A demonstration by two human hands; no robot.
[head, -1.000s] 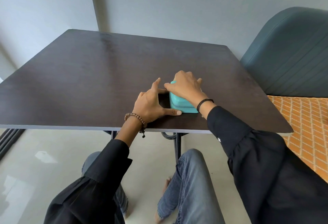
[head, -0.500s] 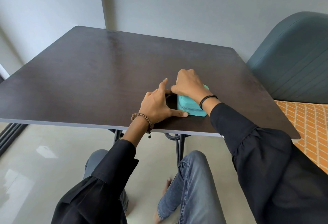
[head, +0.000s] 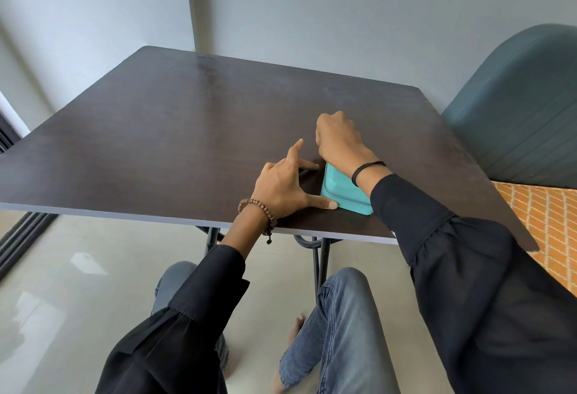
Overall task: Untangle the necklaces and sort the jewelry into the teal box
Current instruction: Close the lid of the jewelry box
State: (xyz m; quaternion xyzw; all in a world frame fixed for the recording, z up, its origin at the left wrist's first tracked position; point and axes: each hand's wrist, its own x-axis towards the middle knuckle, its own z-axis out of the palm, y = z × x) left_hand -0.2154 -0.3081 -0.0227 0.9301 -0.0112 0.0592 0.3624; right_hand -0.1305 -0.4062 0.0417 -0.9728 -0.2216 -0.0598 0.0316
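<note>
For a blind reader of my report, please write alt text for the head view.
A seated person's left hand braces the side of a small teal box on a dark table with thumb and finger, while the right hand curls over its far end.

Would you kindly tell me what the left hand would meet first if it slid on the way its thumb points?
The box: the thumb of the left hand already touches its near left corner, so contact looks immediate.

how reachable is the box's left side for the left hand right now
Likely yes: the left hand has its thumb against the box at its near left corner, with nothing between them. The right hand covers only the top and far end.
</note>
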